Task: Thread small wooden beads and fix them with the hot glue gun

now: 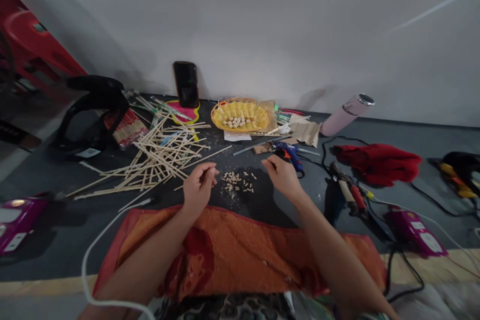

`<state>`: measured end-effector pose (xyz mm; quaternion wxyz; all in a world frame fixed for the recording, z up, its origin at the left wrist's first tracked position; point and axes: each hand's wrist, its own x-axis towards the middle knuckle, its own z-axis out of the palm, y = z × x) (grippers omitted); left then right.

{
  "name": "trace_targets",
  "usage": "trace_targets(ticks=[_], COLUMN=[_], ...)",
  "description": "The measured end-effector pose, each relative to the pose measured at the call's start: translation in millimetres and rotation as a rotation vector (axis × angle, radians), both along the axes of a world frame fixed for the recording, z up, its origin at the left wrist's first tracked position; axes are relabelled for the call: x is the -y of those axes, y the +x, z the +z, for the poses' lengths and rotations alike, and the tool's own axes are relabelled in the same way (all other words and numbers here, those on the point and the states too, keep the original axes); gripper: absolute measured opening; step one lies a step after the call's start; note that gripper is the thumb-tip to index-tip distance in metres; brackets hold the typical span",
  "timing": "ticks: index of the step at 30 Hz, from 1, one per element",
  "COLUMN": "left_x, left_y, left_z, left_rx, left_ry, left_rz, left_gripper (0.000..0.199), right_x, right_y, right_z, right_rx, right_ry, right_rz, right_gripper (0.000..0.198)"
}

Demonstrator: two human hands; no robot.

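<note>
My left hand [199, 185] hovers at the left of a scatter of short cut stick pieces [234, 180] on the dark tabletop. Its fingers are curled together, and anything between them is too small to make out. On the other side of the pieces is my right hand [282, 176], thumb and fingers pinched; what they hold, if anything, is hidden. Just beyond it lies a blue glue gun [291, 155]. A loose pile of long thin wooden sticks [161, 157] spreads out to the left of my left hand.
A yellow wicker basket [221, 115] holds small pale pieces. Behind stand a phone [186, 85] and a pink flask [347, 115]. Pliers [347, 187], a red cloth [378, 162] and cables lie right. An orange cloth [240, 250] covers the front edge; a white cable [90, 255] crosses left.
</note>
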<state>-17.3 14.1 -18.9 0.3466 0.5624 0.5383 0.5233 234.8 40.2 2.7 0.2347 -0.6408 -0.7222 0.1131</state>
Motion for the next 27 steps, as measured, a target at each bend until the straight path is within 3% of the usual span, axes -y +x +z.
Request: trace_targets(ticks=[4,9,16,21,27], left_x=[3,15,15,15,13], left_y=[0,7,6,5,6], left_z=[0.3,-0.7,-3.4,-4.5,-4.5], left_rx=[-0.123,-0.400,-0.462,-0.466,-0.407], left_ry=[0.054,0.327,0.448,0.445,0.365], left_rz=[-0.036,-0.332,-0.313,-0.331,-0.344], left_gripper=[0.020,0.018,0.017,0.018,0.020], right_x=[-13,-33,-62,-67,-51], right_y=[-23,-73,-133,-131,-89], right_z=[9,17,10,13,27], right_rx=[0.055,0.011,-0.119,-0.170,-0.196], right_ry=[0.083,0.078,-0.058,-0.161,-0.101], right_rz=[0.029,0.173,0.380,0.484,0.438], right_gripper=[0.037,0.044,0.023,0.045,0.035])
